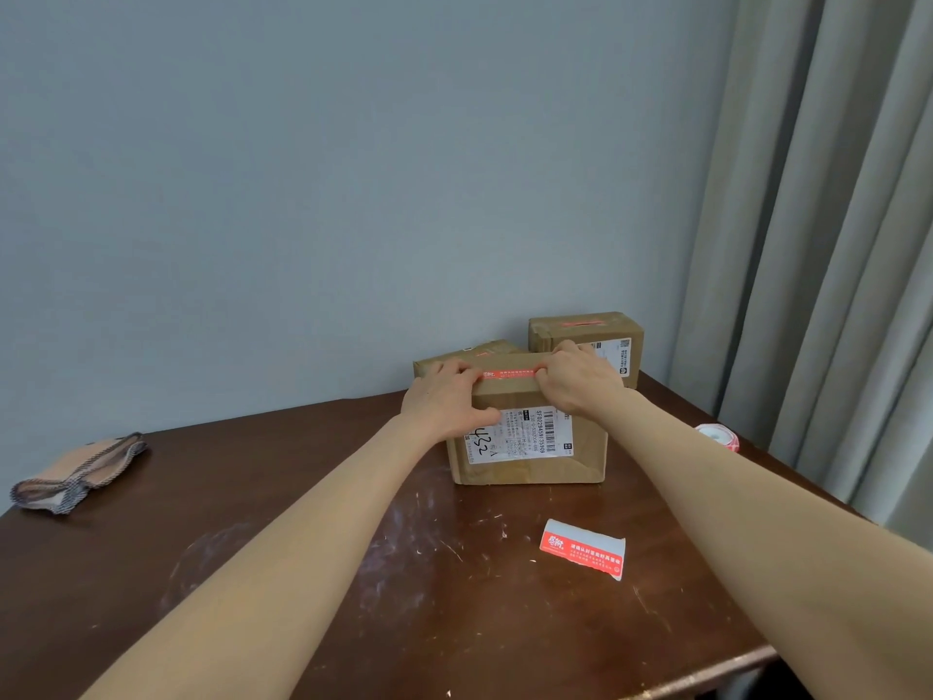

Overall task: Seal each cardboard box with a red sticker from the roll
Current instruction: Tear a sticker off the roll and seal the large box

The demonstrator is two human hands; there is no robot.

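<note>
- Under both forearms stretched the brown table (252, 573), scuffed pale in the patch nearest the person.
- Between the two hands stood the front box (530, 467), label side facing the person, probably pulled forward so its top seam was easy to reach.
- Beyond the fingers, against the wall, sat two more boxes (585, 336), each showing red on top; they looked already sealed and set aside.
- Far out past the left hand lay a folded cloth (75, 472), well apart from the work.
- Left hand (444, 401): fingers bent over the box's top edge onto the sticker's end, thumb spread on the front face, so it clamped the box and steadied it.
- Right hand (580, 378): bent fingers bore down on the sticker's other end; the thumb was hidden, so I cannot tell whether it clamped or only pressed.
- Nearer the person than the right hand lay a torn-off strip (580, 548), red with white backing.
- Out beyond the right forearm, near the table edge, sat the roll (719, 437).
- Spanning the gap between the fingertips ran the red sticker (510, 373), flat along the box top, apparently being smoothed down.
</note>
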